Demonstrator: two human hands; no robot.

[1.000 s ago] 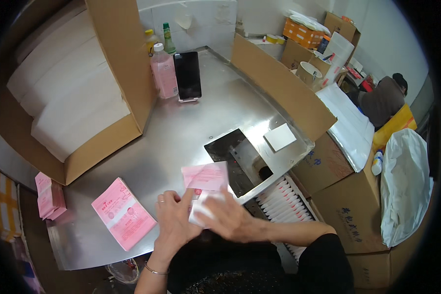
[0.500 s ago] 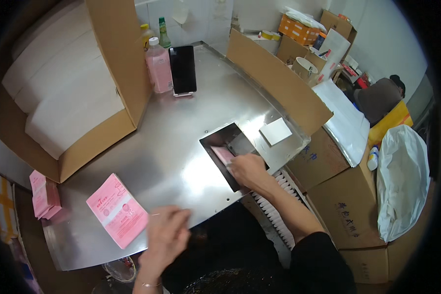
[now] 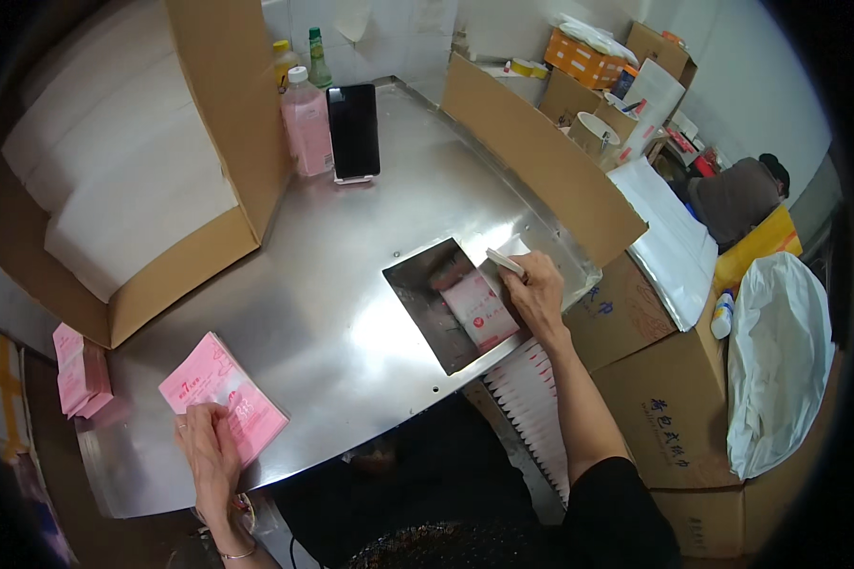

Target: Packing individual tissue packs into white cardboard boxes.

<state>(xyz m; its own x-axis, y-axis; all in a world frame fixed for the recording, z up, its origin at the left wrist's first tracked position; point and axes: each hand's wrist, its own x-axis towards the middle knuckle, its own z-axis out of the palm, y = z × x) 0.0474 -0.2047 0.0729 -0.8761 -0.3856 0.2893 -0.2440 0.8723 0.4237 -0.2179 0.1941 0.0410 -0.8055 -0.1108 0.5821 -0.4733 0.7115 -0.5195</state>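
My left hand (image 3: 209,444) is at the near left edge of a stack of flat pink printed bags (image 3: 228,384), its fingers bent together over the top bag. My right hand (image 3: 539,289) pinches a thin white square pad (image 3: 505,263) by its edge, tilted up just right of a rectangular opening (image 3: 411,303) in the metal table. Down in that opening lies a pink and white packet (image 3: 481,311). At the table's left edge stands a second pile of pink packets (image 3: 83,372), apart from my hand.
A carton of white tissue stacks (image 3: 133,204) fills the left. A phone on a stand (image 3: 354,133) and a pink bottle (image 3: 306,119) stand at the back. Cardboard boxes (image 3: 650,408) and a white plastic bag (image 3: 778,370) are at right. A person (image 3: 738,194) sits in the background.
My right hand has left the opening and now holds the white pad that lay on the table. My left hand has moved left onto the pink bags. A packet now shows in the opening.
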